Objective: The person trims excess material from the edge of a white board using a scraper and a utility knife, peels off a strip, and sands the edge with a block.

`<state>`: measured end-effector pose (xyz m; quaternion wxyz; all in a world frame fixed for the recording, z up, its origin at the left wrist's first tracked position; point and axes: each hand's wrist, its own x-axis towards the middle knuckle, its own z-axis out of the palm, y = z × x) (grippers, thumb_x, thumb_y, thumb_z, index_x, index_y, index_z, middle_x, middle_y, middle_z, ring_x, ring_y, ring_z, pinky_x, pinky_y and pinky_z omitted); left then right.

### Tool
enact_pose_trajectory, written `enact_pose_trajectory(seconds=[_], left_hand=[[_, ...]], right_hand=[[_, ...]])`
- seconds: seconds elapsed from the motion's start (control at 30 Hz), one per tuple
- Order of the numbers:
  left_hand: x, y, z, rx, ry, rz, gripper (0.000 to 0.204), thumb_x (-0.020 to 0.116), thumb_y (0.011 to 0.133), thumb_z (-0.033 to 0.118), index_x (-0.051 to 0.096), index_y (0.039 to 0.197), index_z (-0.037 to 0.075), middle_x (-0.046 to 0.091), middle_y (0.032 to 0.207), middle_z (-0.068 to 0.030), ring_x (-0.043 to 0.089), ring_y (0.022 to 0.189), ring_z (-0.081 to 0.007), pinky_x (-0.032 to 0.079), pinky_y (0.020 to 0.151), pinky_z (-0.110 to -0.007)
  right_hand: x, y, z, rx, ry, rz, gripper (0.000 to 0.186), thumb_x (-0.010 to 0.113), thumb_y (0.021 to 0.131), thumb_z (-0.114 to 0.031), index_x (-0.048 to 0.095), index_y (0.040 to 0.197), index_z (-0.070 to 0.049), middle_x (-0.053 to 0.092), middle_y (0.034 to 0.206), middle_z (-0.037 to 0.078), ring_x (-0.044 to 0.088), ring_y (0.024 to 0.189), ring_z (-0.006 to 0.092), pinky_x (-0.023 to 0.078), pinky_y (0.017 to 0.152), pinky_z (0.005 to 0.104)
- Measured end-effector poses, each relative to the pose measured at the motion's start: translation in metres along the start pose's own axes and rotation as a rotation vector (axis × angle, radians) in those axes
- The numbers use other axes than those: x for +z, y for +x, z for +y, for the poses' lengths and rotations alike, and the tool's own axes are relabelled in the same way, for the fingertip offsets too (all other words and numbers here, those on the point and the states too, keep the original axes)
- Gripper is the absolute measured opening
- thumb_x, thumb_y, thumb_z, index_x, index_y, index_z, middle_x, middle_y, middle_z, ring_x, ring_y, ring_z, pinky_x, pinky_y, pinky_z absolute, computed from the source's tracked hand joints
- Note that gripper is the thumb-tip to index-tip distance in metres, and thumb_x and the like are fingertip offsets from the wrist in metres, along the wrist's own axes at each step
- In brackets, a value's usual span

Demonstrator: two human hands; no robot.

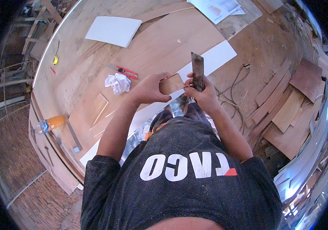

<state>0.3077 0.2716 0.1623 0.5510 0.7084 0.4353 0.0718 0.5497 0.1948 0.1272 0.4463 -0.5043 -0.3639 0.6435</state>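
My left hand [148, 89] is closed round a small light-brown wooden block [172, 83], thumb along its near side and fingers at its far side. Close beside it, my right hand [206, 95] grips a dark, flat rectangular strip [197, 69] that stands up past the fingers. The right fingertips come up to the block's right end; whether they also pinch it I cannot tell. Both hands are over the near edge of the worktable, above a long white strip [218, 57]. A crumpled white paper [118, 83] and a red utility knife [127, 73] lie left of the hands.
White sheets [114, 30] and printed papers [215, 9] lie toward the table's far side. A yellow tape measure [55, 60], an orange drink bottle [51, 124] and a metal ruler [74, 135] are at left. Cable [233, 86] and wood offcuts [286, 107] lie at right.
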Motion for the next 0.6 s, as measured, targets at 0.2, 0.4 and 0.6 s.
enact_pose_trajectory(seconds=[0.2,0.4,0.6], left_hand=[[0.017,-0.019,-0.010,0.071,0.419,0.446,0.079,0.094,0.068,0.041,0.066,0.130,0.003,0.073,0.110,-0.0202,0.074,0.103,-0.0393,0.058,0.089,-0.046],[0.018,-0.018,0.002,-0.152,0.340,0.151,0.077,0.095,0.071,0.044,0.066,0.133,0.008,0.070,0.128,-0.0207,0.069,0.116,-0.0378,0.056,0.098,-0.048],[0.000,-0.047,-0.058,-0.201,0.556,0.185,0.078,0.090,0.076,0.046,0.064,0.142,0.013,0.069,0.135,-0.0194,0.069,0.122,-0.0362,0.054,0.104,-0.047]], right_hand=[[0.014,0.005,0.001,0.058,0.058,0.158,0.041,0.078,0.092,-0.003,0.060,0.129,-0.004,0.067,0.093,0.002,0.062,0.072,0.0099,0.051,0.063,0.0265],[0.015,0.014,-0.003,0.080,0.039,0.216,0.041,0.078,0.091,-0.003,0.061,0.129,-0.004,0.066,0.087,0.002,0.060,0.066,0.0105,0.049,0.059,0.0269],[0.007,0.032,-0.001,0.178,0.072,0.234,0.046,0.079,0.091,-0.004,0.059,0.133,-0.005,0.066,0.090,0.003,0.061,0.069,0.0132,0.052,0.064,0.0286]])
